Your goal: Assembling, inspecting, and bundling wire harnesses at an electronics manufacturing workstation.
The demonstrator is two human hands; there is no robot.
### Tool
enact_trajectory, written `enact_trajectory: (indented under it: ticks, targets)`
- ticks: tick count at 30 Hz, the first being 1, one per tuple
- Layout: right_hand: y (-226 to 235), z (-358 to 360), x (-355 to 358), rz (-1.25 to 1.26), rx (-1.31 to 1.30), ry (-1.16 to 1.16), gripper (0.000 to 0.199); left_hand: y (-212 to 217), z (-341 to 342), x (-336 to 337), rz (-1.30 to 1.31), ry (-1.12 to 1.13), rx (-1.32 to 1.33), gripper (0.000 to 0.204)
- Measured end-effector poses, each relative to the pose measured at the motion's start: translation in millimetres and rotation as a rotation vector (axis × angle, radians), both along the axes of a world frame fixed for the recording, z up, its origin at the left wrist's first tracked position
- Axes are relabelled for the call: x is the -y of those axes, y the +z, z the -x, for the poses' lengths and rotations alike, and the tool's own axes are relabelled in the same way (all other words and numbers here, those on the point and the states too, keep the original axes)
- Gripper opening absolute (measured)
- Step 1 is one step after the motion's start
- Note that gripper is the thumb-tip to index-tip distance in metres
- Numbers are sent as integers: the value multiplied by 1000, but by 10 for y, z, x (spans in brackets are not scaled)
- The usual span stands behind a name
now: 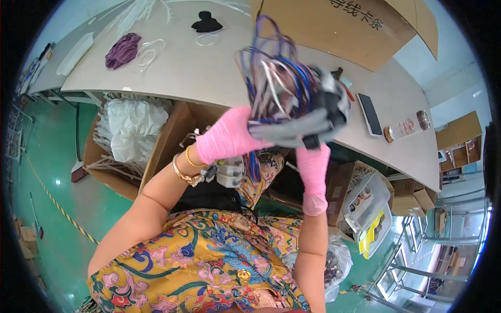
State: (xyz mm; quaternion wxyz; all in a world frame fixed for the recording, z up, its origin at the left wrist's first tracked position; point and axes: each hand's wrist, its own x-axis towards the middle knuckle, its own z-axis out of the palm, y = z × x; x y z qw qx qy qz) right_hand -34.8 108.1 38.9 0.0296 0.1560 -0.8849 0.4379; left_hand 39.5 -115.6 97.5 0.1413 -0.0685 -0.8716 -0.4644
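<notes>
A wire harness (284,86), with blue, purple, grey and white wires looped into a thick bundle, is held up over the front edge of the table. My left hand (232,136), in a pink glove, is closed round the bundle's left side. White connectors (229,173) dangle below that hand. My right hand (314,169), also gloved in pink, is closed at the lower right of the bundle, under the grey sleeved part with black pieces. The bundle hides its fingertips. Motion blurs the harness's right end.
A grey table (209,68) holds a purple cloth (123,51), a black item (206,22), a phone (369,115) and a glass bottle (408,127). A large cardboard box (334,31) stands at the back. Below are an open carton (117,180) and clear plastic bins (368,201).
</notes>
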Motion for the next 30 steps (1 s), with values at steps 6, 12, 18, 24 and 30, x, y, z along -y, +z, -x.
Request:
enact_trajectory:
  ticks: [6,12,18,24,30]
  targets:
    - [-631,-31,-64,836,150,464,53,166,54,-413,57,-184,-16,39]
    - [-810,-175,-303,199,-415,254,69,226,83,-458,400,-162,62,32]
    - [-476,-208,-20,424,-180,275,61,624,129,-357,776,-138,44,27]
    - [691,-88,479,453,-30,261,17,1064,507,-114,842,52,-65,18]
    - [746,-125,271,171,-153,254,13,545,988,-67,972,94,-26,14]
